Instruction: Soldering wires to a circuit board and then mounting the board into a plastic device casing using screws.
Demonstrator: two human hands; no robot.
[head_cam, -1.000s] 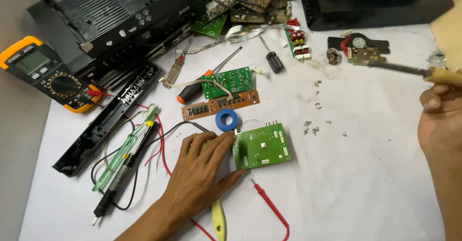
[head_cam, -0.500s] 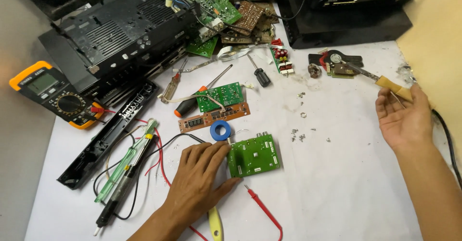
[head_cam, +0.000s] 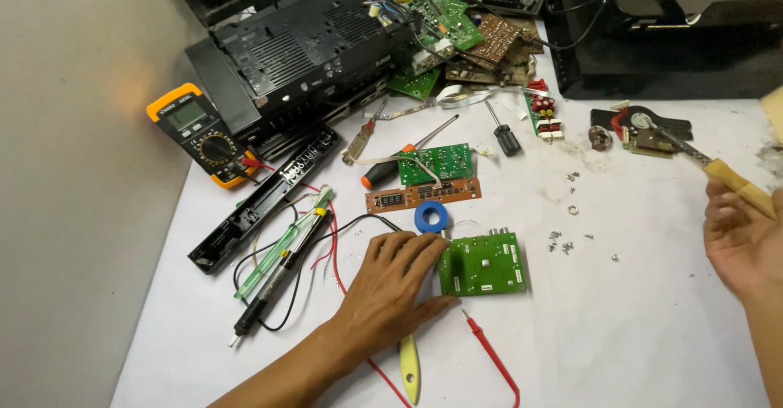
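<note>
While the left hand (head_cam: pixel 391 282) lies flat and open on the white sheet (head_cam: pixel 652 326), its fingertips rest against the left edge of a small green circuit board (head_cam: pixel 483 264), gripping nothing. The right hand (head_cam: pixel 746 241) sits well apart at the right edge of the view, palm up and fingers loosely spread, with the wooden handle of a soldering iron (head_cam: pixel 726 178) lying across its fingertips (not clamped); the iron's metal tip reaches toward a small black and red part (head_cam: pixel 644 131). Just above the green board lies a blue tape ring (head_cam: pixel 431 216), then a long brown display board (head_cam: pixel 422 195) and a second green board (head_cam: pixel 435 163), with an orange-handled screwdriver (head_cam: pixel 391 163) beside them. A red probe (head_cam: pixel 492 357) and a yellow tool (head_cam: pixel 409 367) lie near the wrist. Between the two hands the sheet is open, bearing only scattered screws (head_cam: pixel 567 212). Left of the hand lie a green-handled tool (head_cam: pixel 281 245), black and red leads and a long black panel (head_cam: pixel 261 200); an orange multimeter (head_cam: pixel 200 131) sits at the sheet's left edge. A black chassis (head_cam: pixel 302 45) and loose boards crowd the far edge.
</note>
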